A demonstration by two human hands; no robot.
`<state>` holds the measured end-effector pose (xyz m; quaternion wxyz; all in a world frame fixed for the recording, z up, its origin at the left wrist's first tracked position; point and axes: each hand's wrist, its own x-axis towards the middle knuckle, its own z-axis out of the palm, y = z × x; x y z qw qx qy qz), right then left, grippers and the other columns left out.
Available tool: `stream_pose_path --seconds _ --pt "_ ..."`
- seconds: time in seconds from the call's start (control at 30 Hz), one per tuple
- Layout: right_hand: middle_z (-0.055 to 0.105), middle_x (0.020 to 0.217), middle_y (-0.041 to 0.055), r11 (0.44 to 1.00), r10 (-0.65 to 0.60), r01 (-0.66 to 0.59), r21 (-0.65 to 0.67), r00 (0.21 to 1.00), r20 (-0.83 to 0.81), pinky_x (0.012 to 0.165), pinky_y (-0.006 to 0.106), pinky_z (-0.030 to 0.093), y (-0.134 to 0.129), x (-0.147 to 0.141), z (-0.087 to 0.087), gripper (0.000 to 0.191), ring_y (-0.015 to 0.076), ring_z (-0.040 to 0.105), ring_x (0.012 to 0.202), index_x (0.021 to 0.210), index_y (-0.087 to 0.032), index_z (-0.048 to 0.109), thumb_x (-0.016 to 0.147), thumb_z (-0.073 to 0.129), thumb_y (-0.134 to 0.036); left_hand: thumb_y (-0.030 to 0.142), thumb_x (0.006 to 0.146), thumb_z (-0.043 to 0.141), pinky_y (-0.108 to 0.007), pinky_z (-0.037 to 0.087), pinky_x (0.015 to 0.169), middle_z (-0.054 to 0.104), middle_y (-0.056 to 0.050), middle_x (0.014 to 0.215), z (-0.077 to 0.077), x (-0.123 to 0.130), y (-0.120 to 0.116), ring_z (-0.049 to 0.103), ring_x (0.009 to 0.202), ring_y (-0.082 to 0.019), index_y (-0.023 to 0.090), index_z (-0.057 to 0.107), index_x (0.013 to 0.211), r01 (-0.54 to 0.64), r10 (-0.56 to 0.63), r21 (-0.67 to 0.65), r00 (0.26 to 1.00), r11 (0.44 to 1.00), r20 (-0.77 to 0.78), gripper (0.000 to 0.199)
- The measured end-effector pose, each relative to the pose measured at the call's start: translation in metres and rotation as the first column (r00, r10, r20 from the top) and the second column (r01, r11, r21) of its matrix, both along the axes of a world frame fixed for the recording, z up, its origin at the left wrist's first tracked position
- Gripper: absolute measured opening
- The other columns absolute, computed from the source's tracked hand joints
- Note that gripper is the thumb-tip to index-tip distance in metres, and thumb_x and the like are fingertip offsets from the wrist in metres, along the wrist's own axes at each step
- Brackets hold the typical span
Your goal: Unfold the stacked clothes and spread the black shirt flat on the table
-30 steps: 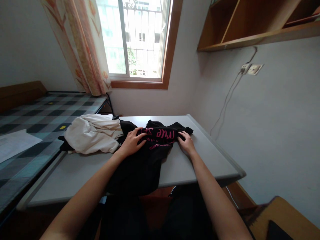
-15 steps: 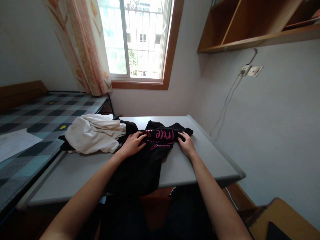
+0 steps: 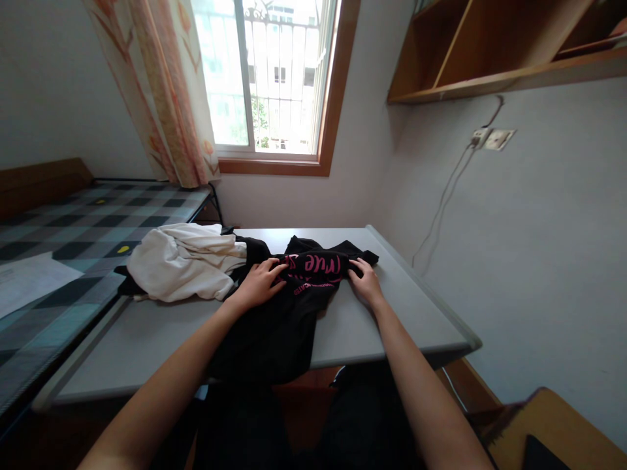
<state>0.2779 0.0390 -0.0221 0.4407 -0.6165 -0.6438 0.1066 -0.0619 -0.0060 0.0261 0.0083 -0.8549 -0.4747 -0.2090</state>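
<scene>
A black T-shirt (image 3: 274, 333) with pink lettering lies rumpled on the white table (image 3: 406, 313), its lower part hanging over the front edge. My left hand (image 3: 257, 284) rests on the shirt to the left of the lettering, fingers apart and thumb spread. On the right side of the print, my right hand (image 3: 365, 281) touches the shirt with its fingers spread and slightly bent. Some cloth beneath both hands is hidden. A white garment (image 3: 181, 264) is heaped left of my left hand, with black cloth around it.
A bed with a checked cover (image 3: 98, 241) adjoins the table on the left, papers (image 3: 29, 281) on it. Behind are a window (image 3: 279, 85) and a curtain (image 3: 171, 98). A wall shelf (image 3: 470, 85) and a socket (image 3: 497, 138) are right. A wooden stool (image 3: 568, 431) stands low right.
</scene>
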Motion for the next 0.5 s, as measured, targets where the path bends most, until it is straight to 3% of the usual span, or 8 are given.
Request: stream_pose_path --seconds 0.5 --pt "0.058 0.134 0.0150 1.000 0.013 -0.013 0.008 1.000 -0.001 0.110 0.049 0.036 0.0016 0.0019 -0.0018 0.040 0.0305 0.051 0.127 0.113 -0.017 0.071 0.078 0.058 -0.033 0.039 0.092 0.052 -0.047 0.042 0.099 0.049 -0.012 0.137 0.0007 0.0005 -0.0009 0.052 0.121 -0.030 0.024 0.052 0.136 -0.002 0.002 -0.011 1.000 1.000 -0.002 0.047"
